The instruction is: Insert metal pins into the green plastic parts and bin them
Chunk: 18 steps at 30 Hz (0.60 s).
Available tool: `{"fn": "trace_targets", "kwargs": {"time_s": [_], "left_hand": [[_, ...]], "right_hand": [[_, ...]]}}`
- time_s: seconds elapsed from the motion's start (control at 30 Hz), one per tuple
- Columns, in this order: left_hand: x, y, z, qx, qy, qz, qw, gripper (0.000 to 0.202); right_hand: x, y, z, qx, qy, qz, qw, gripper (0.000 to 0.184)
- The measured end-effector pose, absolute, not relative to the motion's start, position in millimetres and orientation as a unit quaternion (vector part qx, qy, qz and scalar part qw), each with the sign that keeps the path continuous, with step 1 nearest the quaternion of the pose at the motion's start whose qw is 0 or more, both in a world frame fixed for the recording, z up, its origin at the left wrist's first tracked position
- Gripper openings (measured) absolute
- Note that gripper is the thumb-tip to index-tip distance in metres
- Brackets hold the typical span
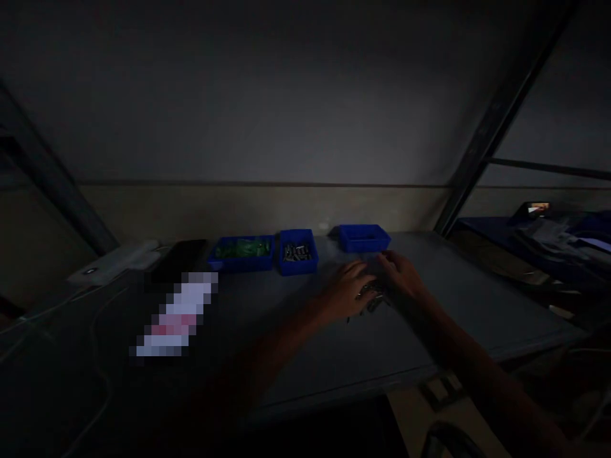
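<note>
In dim light, my left hand (347,291) curves over a small pile of dark metal pieces (376,303) on the grey table (305,343). Its fingers are apart and reach around the pile's near and left sides. My right hand (401,272) is just to the right and behind the pile, fingers stretched out toward the left hand, seemingly holding nothing. The pieces are too small and dark to name exactly. Behind my hands stands a blue bin (365,239) with a dark inside. Left of it, another blue bin (298,264) holds several small metal parts.
A wider blue bin (241,263) with green plastic stands further left. Beside it lie a dark flat object (184,254), a blurred-out pale shape (179,315) and a white device (112,262) with cables. Metal rack posts rise at both sides; a cluttered shelf (548,245) is at right.
</note>
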<state>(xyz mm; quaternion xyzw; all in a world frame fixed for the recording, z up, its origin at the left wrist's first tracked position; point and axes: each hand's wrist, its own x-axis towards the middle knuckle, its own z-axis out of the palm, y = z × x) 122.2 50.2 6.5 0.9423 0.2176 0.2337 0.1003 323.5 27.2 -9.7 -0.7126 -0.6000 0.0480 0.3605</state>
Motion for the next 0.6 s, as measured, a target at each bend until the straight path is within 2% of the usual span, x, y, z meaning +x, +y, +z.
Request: {"fn": "trace_targets", "kwargs": {"time_s": [0.13, 0.23, 0.33, 0.47, 0.6], "left_hand": [[63.9, 57.1, 9.2, 0.903, 0.32, 0.282, 0.048, 0.035], [38.3, 67.4, 2.3, 0.873, 0.404, 0.273, 0.023, 0.042], [33.1, 74.8, -3.6, 0.872, 0.412, 0.263, 0.021, 0.049], [36.5, 76.5, 1.8, 0.865, 0.417, 0.275, 0.048, 0.043], [27.9, 74.4, 15.5, 0.852, 0.428, 0.284, 0.103, 0.03]], "right_hand": [[313.4, -8.2, -29.1, -0.683, -0.696, -0.016, 0.221, 0.078], [295.4, -17.4, -35.6, -0.67, -0.724, -0.007, 0.164, 0.097], [273.4, -10.4, -33.7, -0.676, -0.725, 0.002, 0.132, 0.109], [257.8, 12.3, -26.0, -0.704, -0.699, -0.02, 0.124, 0.098], [260.8, 33.0, -18.8, -0.696, -0.713, 0.006, 0.088, 0.08]]}}
